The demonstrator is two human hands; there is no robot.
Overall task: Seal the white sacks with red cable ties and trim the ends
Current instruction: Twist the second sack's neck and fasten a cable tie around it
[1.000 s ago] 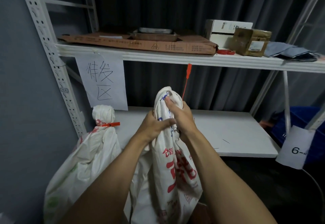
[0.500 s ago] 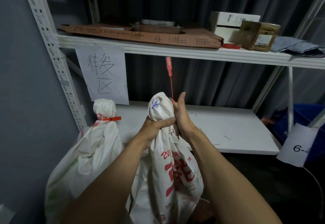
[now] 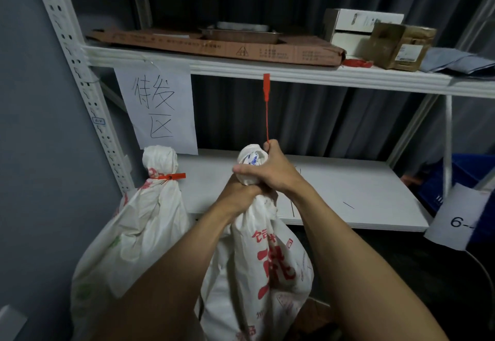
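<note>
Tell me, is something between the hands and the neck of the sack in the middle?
Nothing visible. The left hand and right hand both grip the gathered sack neck directly; the red cable tie rises from the right fist.

Two white sacks stand before the shelf: one to its left end, one at its middle. Three red ties: one around the left sack's neck, one upright below the shelf edge, one lying on the shelf. Two boxes on top, white and brown. Two paper signs: one hanging from the shelf, one lower right.
</note>
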